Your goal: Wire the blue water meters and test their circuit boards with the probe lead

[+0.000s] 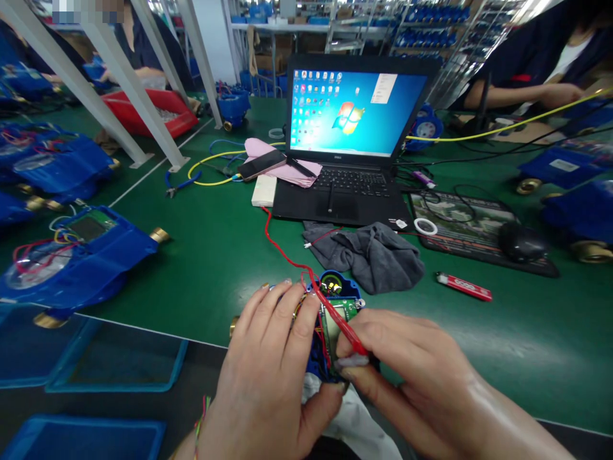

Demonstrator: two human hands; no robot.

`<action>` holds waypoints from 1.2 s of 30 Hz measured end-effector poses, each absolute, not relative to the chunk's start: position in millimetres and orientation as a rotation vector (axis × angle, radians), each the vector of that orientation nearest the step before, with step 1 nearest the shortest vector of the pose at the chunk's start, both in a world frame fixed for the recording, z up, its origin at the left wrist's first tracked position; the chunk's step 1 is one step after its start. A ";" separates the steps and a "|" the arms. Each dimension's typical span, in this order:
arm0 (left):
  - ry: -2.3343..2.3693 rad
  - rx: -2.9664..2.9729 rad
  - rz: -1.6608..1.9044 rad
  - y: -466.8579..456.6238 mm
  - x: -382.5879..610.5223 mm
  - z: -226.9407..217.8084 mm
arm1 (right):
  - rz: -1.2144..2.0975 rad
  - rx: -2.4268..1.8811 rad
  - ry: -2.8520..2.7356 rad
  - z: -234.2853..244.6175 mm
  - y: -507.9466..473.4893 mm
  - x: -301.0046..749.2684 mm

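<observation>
While L hand (271, 361) holds blue unit (347, 286) at lower ctr of frame, wrapped round its left side, R hand (412, 367) has lower end of red cable (336, 313) in a narrow pinch over circuit board (353, 307); cable's long axis runs diag., upper left to lower right, tip hidden, nearer R hand than L

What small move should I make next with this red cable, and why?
Probably ease the red cable toward the green circuit board with your right hand, using your left hand to steady the blue housing: the right hand pinches the cable over the board, and the left hand lies across the housing.
</observation>
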State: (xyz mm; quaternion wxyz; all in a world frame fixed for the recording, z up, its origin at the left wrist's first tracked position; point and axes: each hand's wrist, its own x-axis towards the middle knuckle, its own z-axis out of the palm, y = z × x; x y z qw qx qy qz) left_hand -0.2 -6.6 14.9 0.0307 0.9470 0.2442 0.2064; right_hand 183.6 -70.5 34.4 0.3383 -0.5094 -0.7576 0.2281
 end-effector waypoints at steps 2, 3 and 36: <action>0.750 2.903 0.625 -6.7 -0.1 14.7 | 0.614 -1.331 -1.967 33.7 -71.4 183.9; 0.751 2.899 0.622 -6.6 0.0 14.3 | 0.627 -1.338 -1.968 33.2 -71.6 184.1; 0.754 3.100 0.726 -1.3 0.1 13.0 | 0.594 -1.901 -1.431 4.7 14.3 234.0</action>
